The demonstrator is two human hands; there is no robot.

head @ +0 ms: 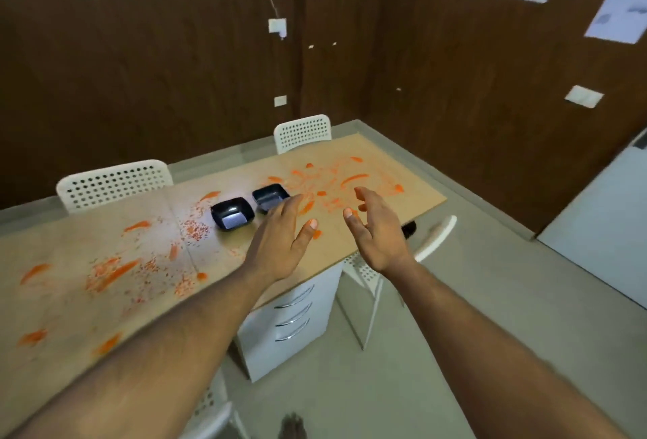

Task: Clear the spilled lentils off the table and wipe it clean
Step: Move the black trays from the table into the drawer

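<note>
barely begun: lentils (115, 272) cover the table (367, 242), both bowls (232, 216) sit empty, left hand (280, 239) and right hand (376, 228) spread, holding nothing.

Left hand (280, 239) hides bowl (270, 197) corner

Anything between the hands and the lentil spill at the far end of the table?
Nothing visible. Left hand and right hand are open over the table, with the far lentil spill just beyond the fingertips. The two black bowls sit left of that path, the nearer one beside the left fingertips.
</note>
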